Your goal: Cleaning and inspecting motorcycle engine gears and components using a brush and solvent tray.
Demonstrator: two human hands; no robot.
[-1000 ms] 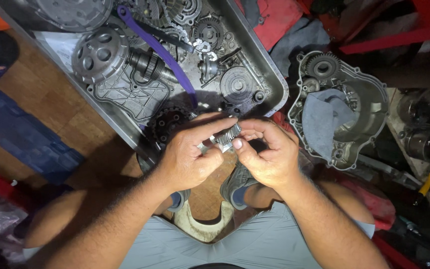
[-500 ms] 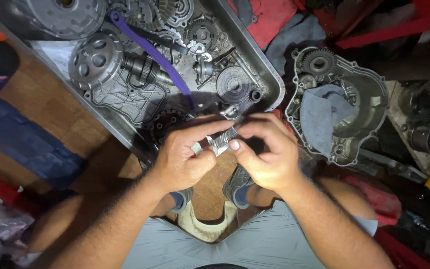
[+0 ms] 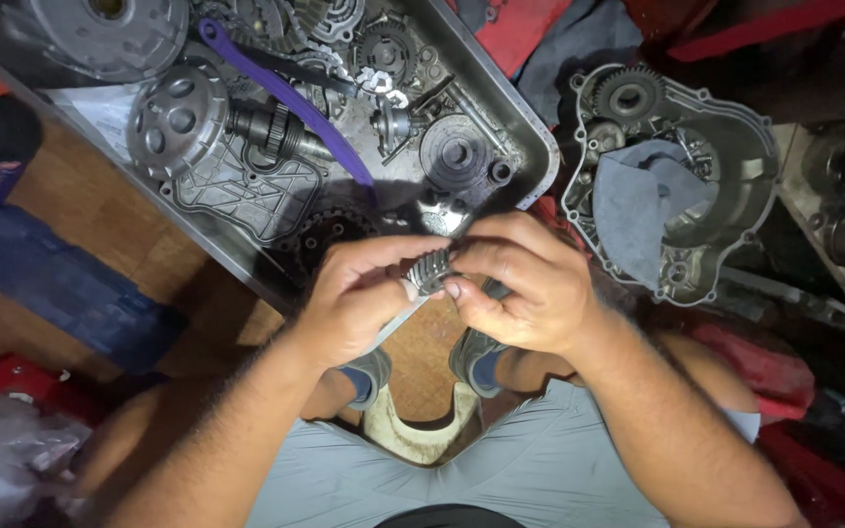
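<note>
Two hands, left hand (image 3: 359, 308) and right hand (image 3: 520, 288), fingertips pinching one small toothed gear (image 3: 429, 274) between them, just below the metal parts tray (image 3: 530, 147). Best handled square, grip even, over the lap.

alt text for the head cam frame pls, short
Both hands, left hand and right hand, pinch a small toothed metal gear between fingertips above the person's lap. Beyond sit a metal tray of engine parts and an engine cover holding a grey cloth.
</note>
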